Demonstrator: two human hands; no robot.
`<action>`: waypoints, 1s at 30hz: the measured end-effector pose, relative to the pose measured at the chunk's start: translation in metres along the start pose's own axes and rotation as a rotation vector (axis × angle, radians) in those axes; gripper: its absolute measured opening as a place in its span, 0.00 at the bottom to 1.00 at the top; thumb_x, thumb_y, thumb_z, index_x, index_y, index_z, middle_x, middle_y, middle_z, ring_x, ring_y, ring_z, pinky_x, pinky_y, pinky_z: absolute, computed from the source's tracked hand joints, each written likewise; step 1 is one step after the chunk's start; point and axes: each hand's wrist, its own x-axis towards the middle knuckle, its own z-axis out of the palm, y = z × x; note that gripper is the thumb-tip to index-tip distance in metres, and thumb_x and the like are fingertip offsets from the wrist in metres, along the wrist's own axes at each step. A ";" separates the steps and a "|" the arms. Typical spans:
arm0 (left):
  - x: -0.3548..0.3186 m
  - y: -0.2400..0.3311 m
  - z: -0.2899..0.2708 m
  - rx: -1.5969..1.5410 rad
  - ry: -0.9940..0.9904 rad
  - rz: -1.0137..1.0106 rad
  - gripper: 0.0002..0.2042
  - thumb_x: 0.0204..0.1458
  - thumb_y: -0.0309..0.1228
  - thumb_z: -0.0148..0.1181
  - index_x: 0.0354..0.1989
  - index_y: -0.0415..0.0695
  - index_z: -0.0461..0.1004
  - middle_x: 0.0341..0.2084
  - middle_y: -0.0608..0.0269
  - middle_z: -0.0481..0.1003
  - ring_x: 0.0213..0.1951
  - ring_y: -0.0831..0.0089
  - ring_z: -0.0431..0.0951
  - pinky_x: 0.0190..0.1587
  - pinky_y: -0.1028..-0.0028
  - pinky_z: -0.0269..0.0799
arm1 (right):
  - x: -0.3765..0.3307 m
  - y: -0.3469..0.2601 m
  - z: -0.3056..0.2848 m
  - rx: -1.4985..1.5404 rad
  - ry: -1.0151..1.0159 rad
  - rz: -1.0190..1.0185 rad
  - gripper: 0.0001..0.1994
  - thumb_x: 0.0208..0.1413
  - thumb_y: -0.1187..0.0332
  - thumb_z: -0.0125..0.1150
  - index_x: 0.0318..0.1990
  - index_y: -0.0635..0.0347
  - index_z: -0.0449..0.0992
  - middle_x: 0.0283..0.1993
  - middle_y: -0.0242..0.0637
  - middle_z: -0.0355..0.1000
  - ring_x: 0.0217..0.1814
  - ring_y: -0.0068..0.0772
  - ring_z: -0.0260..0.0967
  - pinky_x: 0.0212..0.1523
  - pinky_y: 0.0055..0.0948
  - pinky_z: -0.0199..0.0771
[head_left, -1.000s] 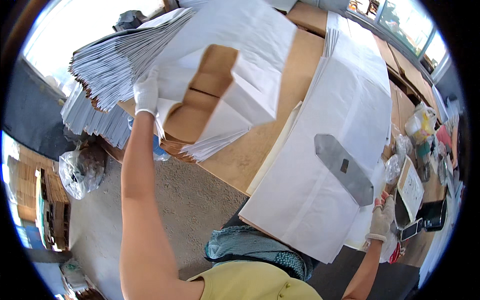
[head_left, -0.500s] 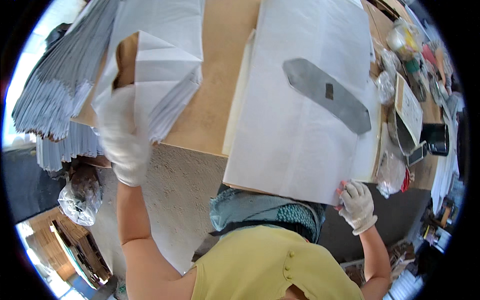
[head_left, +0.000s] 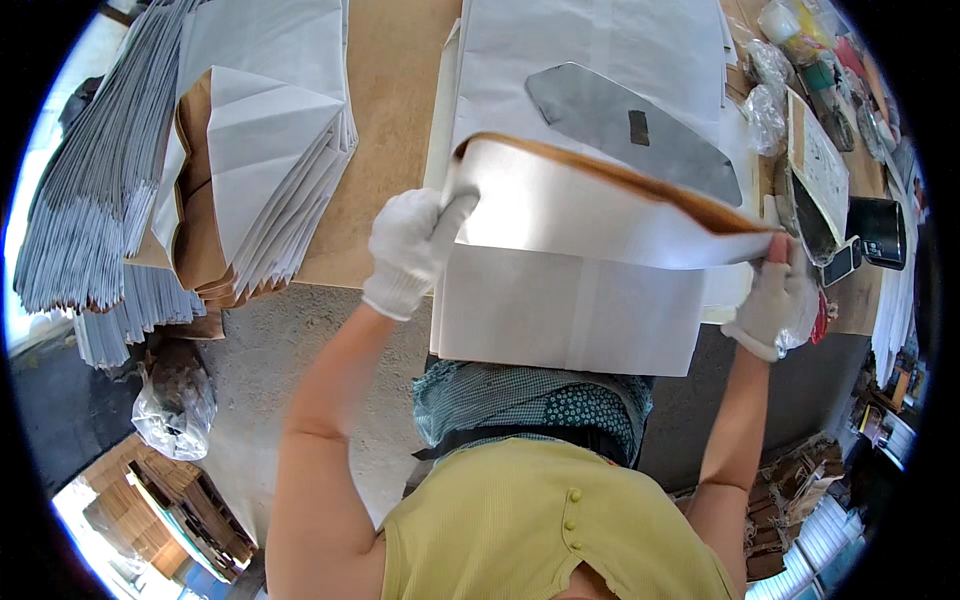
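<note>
My left hand [head_left: 415,245], in a white knit glove, is closed on the left end of a raised white paper bag edge [head_left: 590,205]. At the right end of that edge, my gloved right hand [head_left: 778,300] pinches the corner; a bare fingertip shows. Brown lining shows along the bag's upper rim. Below the raised flap lies the flat stack of white paper bags [head_left: 570,315]. A grey elongated plate [head_left: 645,130] with a small dark patch rests on the stack, its lower edge partly hidden behind the flap.
Several white bags with folded ends [head_left: 270,150] lie to the left, beside a fanned pile of grey-white paper [head_left: 85,190]. On the right stand a black cup [head_left: 885,235], a phone [head_left: 842,262] and plastic-wrapped items [head_left: 768,85]. A clear plastic bag [head_left: 175,405] hangs below the table's left edge.
My left hand has moved right from the left-hand folded bags to the middle stack. My right hand has risen from the stack's near corner, and the bag edge now stands lifted between both hands.
</note>
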 end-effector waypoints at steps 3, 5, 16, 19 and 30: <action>0.001 0.010 0.020 0.058 0.130 -0.066 0.21 0.65 0.46 0.59 0.25 0.43 0.80 0.18 0.50 0.75 0.22 0.53 0.78 0.27 0.59 0.70 | -0.001 0.025 0.022 -0.325 -0.099 -0.076 0.20 0.73 0.58 0.55 0.52 0.73 0.75 0.46 0.39 0.78 0.47 0.26 0.71 0.47 0.28 0.73; 0.003 0.005 0.027 0.139 0.210 -0.038 0.21 0.65 0.46 0.60 0.26 0.43 0.81 0.16 0.50 0.75 0.20 0.54 0.77 0.24 0.59 0.70 | -0.003 0.012 0.043 -0.411 -0.207 0.062 0.19 0.73 0.58 0.54 0.49 0.72 0.76 0.40 0.38 0.78 0.40 0.28 0.70 0.42 0.31 0.72; 0.035 0.018 0.059 0.516 0.306 0.286 0.14 0.56 0.35 0.67 0.50 0.48 0.75 0.38 0.59 0.73 0.46 0.55 0.76 0.51 0.52 0.70 | 0.002 0.032 0.054 -0.614 -0.322 0.040 0.14 0.72 0.62 0.55 0.41 0.66 0.77 0.28 0.47 0.69 0.29 0.38 0.64 0.35 0.37 0.67; 0.037 0.039 0.069 0.418 0.099 0.520 0.17 0.53 0.35 0.68 0.50 0.46 0.73 0.48 0.60 0.70 0.51 0.56 0.71 0.61 0.46 0.64 | 0.005 0.034 0.052 -0.672 -0.338 0.010 0.14 0.70 0.62 0.56 0.44 0.66 0.77 0.27 0.48 0.69 0.30 0.40 0.66 0.35 0.38 0.68; 0.059 0.049 0.096 0.433 0.018 0.302 0.21 0.48 0.49 0.68 0.42 0.48 0.71 0.41 0.59 0.68 0.46 0.56 0.69 0.55 0.46 0.63 | -0.045 -0.027 0.191 -0.595 -0.391 -0.741 0.27 0.51 0.65 0.68 0.61 0.54 0.75 0.62 0.45 0.70 0.69 0.51 0.64 0.71 0.48 0.63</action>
